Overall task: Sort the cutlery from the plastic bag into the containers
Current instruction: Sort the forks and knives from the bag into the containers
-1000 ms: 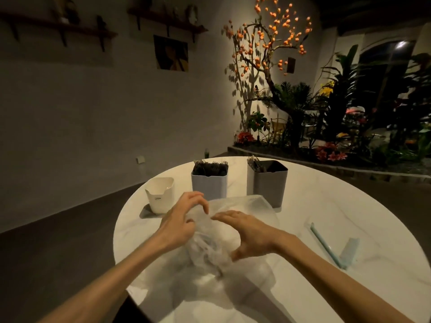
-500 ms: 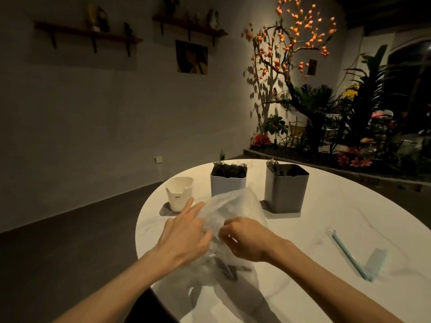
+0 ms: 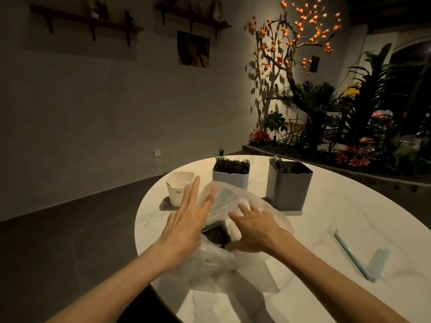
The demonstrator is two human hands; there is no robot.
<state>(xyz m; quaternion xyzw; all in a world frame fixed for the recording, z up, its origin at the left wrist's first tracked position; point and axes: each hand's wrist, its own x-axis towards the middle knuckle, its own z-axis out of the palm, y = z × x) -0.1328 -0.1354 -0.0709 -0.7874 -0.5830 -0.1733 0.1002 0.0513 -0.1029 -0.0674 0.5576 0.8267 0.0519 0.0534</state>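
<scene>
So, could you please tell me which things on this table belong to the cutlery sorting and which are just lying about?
Part of the job:
- clear plastic bag with dark cutlery inside
- pale blue container of forks
- grey square container
- white cup-shaped container
- left hand, right hand

Lying about:
- light blue straw

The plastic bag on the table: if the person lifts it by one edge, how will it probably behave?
The plastic bag looks thin and crumpled, so it would probably sag rather than hold shape. The dark cutlery inside could slide toward the lowest point. Its film seems glossy, so it may slip under the flat left hand and right hand.
</scene>
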